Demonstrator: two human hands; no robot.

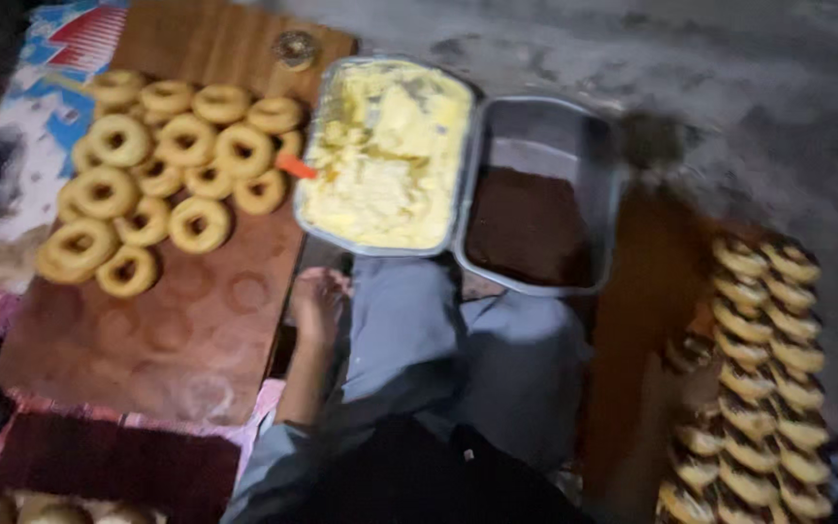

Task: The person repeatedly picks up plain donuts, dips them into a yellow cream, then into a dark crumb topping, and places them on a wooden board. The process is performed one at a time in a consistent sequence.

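Bare board (162, 330) lies open at seven o'clock; plain rings (162, 160) crowd eleven, two trays (467, 146) block twelve.

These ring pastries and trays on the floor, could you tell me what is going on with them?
A person sits cross-legged on the floor. Plain ring pastries lie on a wooden board, beside a tray of yellow cream and a tray of dark filling. Filled rings are stacked in rows at the right. No hand is clearly visible.

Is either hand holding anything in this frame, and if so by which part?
Cannot be told: no hand shows clearly. The blurred shape by the filled rings on the right board may be a hand, but no hold is visible.
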